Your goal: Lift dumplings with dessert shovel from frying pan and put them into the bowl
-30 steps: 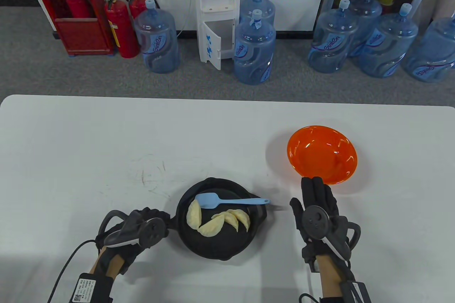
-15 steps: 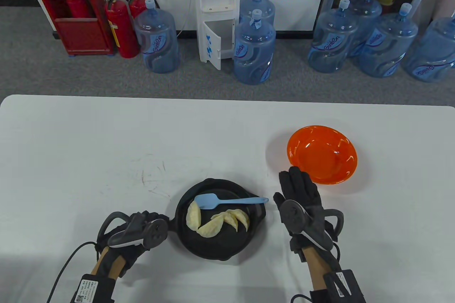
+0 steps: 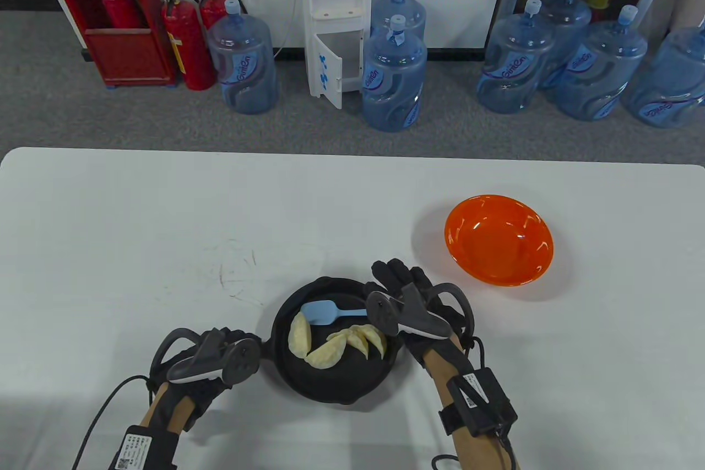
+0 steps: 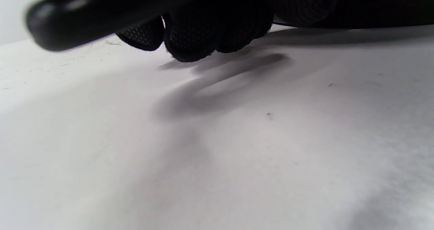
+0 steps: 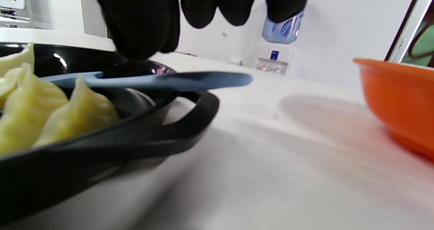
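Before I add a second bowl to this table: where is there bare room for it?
The far strip of the table beyond the pan is bare, as is the whole left part, past the left hand. The gap between pan and orange bowl is bare too. It is crowded at the pan, where the right hand hangs over the shovel handle.

I see a white table [image 3: 165,216] carrying a black frying pan [image 3: 336,382] near its front edge and an orange bowl [image 3: 498,238] off to the right.
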`<state>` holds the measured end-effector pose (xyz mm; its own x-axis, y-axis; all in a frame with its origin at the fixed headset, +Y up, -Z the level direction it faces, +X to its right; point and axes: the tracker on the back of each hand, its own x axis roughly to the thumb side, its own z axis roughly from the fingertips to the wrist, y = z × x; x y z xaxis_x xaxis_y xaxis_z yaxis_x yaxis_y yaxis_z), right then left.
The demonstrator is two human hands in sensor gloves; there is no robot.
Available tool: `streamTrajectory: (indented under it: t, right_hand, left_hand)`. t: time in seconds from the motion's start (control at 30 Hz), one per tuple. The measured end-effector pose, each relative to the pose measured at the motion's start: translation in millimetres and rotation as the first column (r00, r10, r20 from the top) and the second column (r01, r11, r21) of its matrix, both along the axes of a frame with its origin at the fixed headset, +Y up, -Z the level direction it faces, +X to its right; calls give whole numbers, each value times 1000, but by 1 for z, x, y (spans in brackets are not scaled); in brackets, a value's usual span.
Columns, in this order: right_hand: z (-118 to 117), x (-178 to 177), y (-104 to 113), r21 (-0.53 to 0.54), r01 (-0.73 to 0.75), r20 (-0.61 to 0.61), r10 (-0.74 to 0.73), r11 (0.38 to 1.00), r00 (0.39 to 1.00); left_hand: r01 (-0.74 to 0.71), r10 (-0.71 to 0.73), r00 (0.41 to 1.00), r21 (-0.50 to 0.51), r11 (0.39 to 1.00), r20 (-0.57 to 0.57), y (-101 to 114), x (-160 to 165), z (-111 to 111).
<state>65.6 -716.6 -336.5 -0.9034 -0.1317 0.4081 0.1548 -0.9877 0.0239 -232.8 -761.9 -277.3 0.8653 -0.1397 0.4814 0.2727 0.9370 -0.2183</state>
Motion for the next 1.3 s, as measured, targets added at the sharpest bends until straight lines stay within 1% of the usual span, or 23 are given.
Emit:
streamTrajectory:
  t: [0.07,0.17,0.27,0.47,0.57,0.63,0.67,0.73,0.83,0.9,0.97,1.0,1.1,1.2,1.3]
  right_hand:
    - [-2,-3,-2,-11,-11,-3,11,1000,1000]
    - [-7,-8,-7,-64,-51,5,52,997,999]
    - [-10,-10,-10,-90,-70,4,71,993,997]
    - [-11,-12,-10,-139,-46,15,49,989,999]
    - [-10,-11,-9,-61,-39,6,40,997,999]
    - [-10,-9,-6,-88,-17,15,18,996,1000]
    - [-9,-7,-4,-82,-14,20,16,997,1000]
    - [-8,-3,2,-34,-23,36,24,999,999]
    - [-2,7,14,10,-8,54,7,1000,999]
    - [5,13,24,43,11,50,-13,999,999]
    - [18,18,38,103,37,30,-40,994,999]
    - [21,19,41,117,37,25,-41,992,999]
    - [40,21,52,201,23,-5,-23,979,1000]
    - [54,21,55,260,43,-25,-38,965,999]
    - [64,22,52,265,103,-46,-95,959,994]
  left_hand:
    - [-2,2,1000,-1,1000,1,0,0,0]
    - [-5,5,1000,-6,1000,0,0,0,0]
    - [-3,3,1000,-5,1000,1,0,0,0]
    - [-1,1,1000,-7,1000,-1,0,0,-1]
    - [-12,12,1000,-25,1000,-10,0,-1,-2]
    - [-26,25,999,-43,999,-21,0,-2,-2]
    - [-27,26,999,-43,999,-22,0,-2,-2]
    - [-22,22,1000,-38,999,-18,0,-2,-2]
    - [-16,15,1000,-33,999,-15,0,-1,-2]
    - [-15,14,1000,-33,999,-16,1,-1,-2]
    - [-13,12,1000,-34,999,-16,1,-1,-2]
    - [-13,12,1000,-33,999,-17,1,-1,-2]
    - [-13,12,1000,-35,999,-23,1,-1,-2]
    - [-16,15,1000,-37,999,-22,1,-1,-2]
    - [-16,16,1000,-38,999,-21,1,-1,-2]
